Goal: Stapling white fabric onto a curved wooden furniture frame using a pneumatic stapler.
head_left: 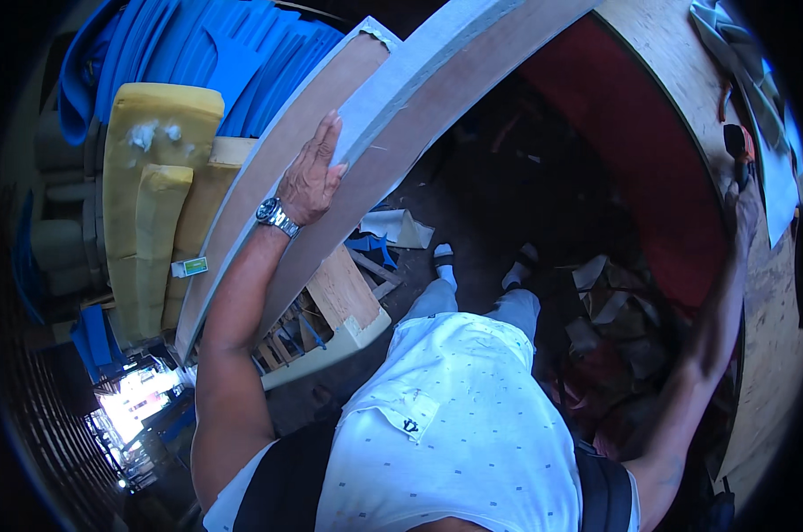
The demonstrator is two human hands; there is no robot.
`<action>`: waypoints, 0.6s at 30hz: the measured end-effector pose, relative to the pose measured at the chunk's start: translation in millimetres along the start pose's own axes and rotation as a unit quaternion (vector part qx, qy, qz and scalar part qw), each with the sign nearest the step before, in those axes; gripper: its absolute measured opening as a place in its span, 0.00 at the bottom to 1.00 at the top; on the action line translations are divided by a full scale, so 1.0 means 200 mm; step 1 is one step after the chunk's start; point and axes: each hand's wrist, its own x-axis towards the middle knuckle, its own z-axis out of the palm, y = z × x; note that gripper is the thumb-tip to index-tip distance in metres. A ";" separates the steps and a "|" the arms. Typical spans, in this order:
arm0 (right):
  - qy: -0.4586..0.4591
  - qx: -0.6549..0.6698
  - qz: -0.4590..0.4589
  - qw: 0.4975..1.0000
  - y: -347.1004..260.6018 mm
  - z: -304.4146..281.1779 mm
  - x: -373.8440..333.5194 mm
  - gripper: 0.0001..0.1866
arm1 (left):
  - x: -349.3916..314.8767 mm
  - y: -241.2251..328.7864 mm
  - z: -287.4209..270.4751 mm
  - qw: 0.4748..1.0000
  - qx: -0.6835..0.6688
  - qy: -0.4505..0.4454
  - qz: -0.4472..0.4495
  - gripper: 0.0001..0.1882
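Observation:
My left hand [310, 182], with a metal watch at the wrist, lies flat on a long curved wooden furniture piece [437, 115] that has pale grey padding along it. Its fingers are stretched out and grip nothing. Far over on the right, my right hand [742, 211] is closed around a black-and-orange hand tool [738, 142] above a plywood surface [778, 310]. The tool's exact kind is hard to make out, as the hand covers part of it.
Blue cut sheets [233, 53] are stacked at the far left, beside yellow foam pieces [148, 213]. A small green-and-white box [189, 267] sits near the curved piece. A red panel [636, 168] stands at the right, with scraps [610, 310] on the floor below it.

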 end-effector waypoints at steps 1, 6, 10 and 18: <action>0.005 0.023 -0.003 1.000 -0.03 -0.01 -0.04 0.29 | -0.03 0.00 -0.02 1.000 0.009 0.003 0.014 0.36; -0.115 0.368 0.123 0.914 -1.05 -0.41 -0.91 0.24 | -0.14 0.00 -0.08 0.999 -0.008 0.008 0.036 0.36; -0.265 0.504 0.097 0.816 -1.71 -0.50 -1.44 0.15 | -0.22 -0.04 -0.07 0.997 0.038 0.010 0.073 0.37; -0.282 0.581 -0.102 0.756 -2.45 -0.51 -1.93 0.15 | -0.40 -0.05 -0.08 0.998 0.020 0.011 0.058 0.40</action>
